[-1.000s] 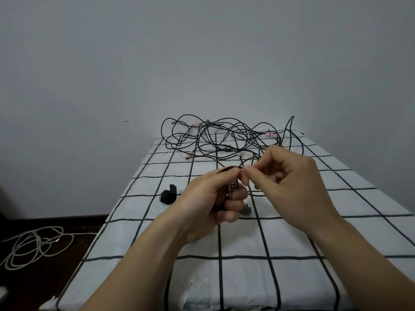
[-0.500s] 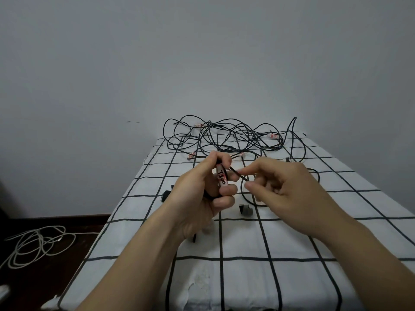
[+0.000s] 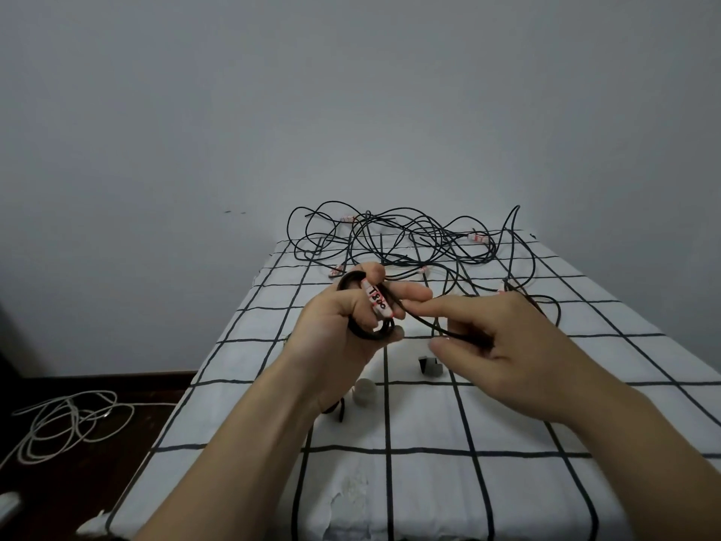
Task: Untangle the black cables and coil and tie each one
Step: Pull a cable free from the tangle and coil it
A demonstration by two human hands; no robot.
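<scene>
Centre of frame: a small coil of thin black cable [image 3: 364, 333], gripped in the left hand [image 3: 335, 326] with the thumb over the top and the fingers curled round the loops. Lower loops blurred against the fingertips. On the coil, a white paper label [image 3: 377, 299] with red ends and black handwriting, roughly "T800" but hard to read.

Leading right from the coil, a loose black strand [image 3: 433, 325], pinched between thumb and forefinger of the right hand [image 3: 507, 345]. Farther run hidden behind that hand.

Beyond, toward the top of the frame, a tangled heap of black cables [image 3: 409, 240] with small white-and-red tags, too small to read.

Just below the hands, on the white cloth with a black grid [image 3: 507, 482], a small black-and-white piece [image 3: 429, 367] and a pale stubby piece [image 3: 364, 391], both unclear.

Lower left, a loose white cord [image 3: 66, 423] on dark floor. Forearms cut off at the bottom edge.
</scene>
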